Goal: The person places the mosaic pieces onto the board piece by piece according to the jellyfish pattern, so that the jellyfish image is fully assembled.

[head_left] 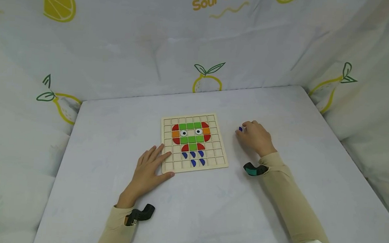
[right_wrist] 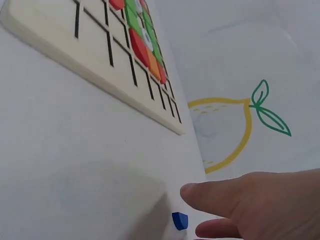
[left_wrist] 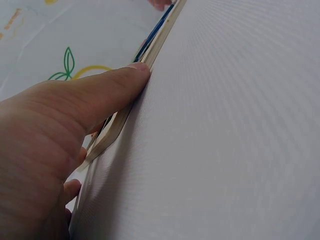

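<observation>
A square wooden grid board (head_left: 219,156) lies on the table, bearing red, green, orange and eye-marked tiles, with several blue tiles (head_left: 192,154) below them. My left hand (head_left: 149,174) rests at its lower left corner, fingers spread along the left side. In the left wrist view the thumb (left_wrist: 117,87) presses the board's edge (left_wrist: 120,117). Right of the board, my right hand (head_left: 254,135) reaches low over the table. A small blue tile (right_wrist: 180,221) lies just beside its fingertips, with thumb and finger parted in the right wrist view.
The white table (head_left: 114,132) backs onto a hanging cloth (head_left: 135,52) with lemon prints. A dark wrist device (head_left: 140,214) sits on the left sleeve, and another device (head_left: 254,169) on the right one.
</observation>
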Action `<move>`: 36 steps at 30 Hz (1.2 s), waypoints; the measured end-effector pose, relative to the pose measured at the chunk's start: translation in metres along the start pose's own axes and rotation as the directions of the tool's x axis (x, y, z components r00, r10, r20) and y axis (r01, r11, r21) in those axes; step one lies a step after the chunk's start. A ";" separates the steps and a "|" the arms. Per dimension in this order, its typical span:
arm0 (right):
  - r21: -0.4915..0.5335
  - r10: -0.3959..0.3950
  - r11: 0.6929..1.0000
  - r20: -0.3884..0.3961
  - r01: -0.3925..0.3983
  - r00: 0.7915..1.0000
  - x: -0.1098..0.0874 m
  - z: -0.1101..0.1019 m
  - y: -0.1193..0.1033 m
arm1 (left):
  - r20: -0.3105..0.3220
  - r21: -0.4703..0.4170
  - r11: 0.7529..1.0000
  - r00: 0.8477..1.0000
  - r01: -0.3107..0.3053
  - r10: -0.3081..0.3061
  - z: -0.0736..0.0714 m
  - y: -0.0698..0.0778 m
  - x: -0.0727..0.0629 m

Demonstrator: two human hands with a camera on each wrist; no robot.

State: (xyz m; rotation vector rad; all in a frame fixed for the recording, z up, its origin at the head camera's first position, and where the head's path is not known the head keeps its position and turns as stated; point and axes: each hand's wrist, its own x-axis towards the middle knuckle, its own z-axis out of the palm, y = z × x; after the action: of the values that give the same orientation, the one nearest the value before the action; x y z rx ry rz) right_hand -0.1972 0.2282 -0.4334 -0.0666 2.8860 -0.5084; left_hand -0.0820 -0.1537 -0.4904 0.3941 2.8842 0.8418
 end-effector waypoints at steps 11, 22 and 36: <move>0.098 -0.038 0.994 -0.050 0.042 0.998 0.011 0.016 0.005 | 0.008 0.003 1.000 1.000 0.006 -0.006 0.000 0.000 0.001; 0.234 -0.133 0.963 -0.025 0.136 0.991 -0.001 0.008 -0.038 | 0.002 0.003 1.000 1.000 -0.003 0.003 -0.001 -0.001 0.000; 0.260 -0.338 0.909 0.007 0.325 0.941 -0.027 0.023 -0.113 | -0.004 -0.003 1.000 1.000 -0.004 0.004 -0.001 -0.001 0.000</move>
State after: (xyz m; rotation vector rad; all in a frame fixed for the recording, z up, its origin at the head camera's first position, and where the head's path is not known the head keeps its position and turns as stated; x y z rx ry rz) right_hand -0.1648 0.1168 -0.4100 -0.5291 2.7400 -0.9199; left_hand -0.0825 -0.1551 -0.4898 0.3992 2.8860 0.8485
